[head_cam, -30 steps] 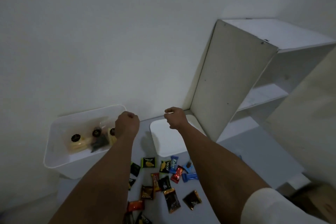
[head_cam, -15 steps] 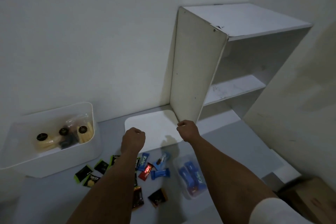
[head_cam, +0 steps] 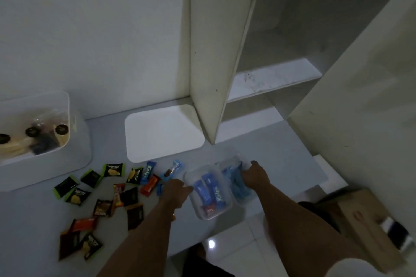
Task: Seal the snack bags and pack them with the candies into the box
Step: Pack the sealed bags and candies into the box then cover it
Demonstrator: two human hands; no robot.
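The left hand (head_cam: 174, 192) was held at the left edge of a clear snack bag (head_cam: 208, 192) of blue Kalpa bars at lower centre, fingers curled onto its rim. The right hand (head_cam: 254, 175) gripped a second clear bag (head_cam: 236, 183) of blue packets just right of the first. Loose wrapped candies (head_cam: 108, 191) were scattered across the grey surface to the lower left. A flat white lid (head_cam: 164, 136) lay above them at centre. A white box (head_cam: 76, 141), with sealed bags (head_cam: 33, 139) inside, was seen at the left edge. A white shelf unit (head_cam: 216, 51) stood at upper right.
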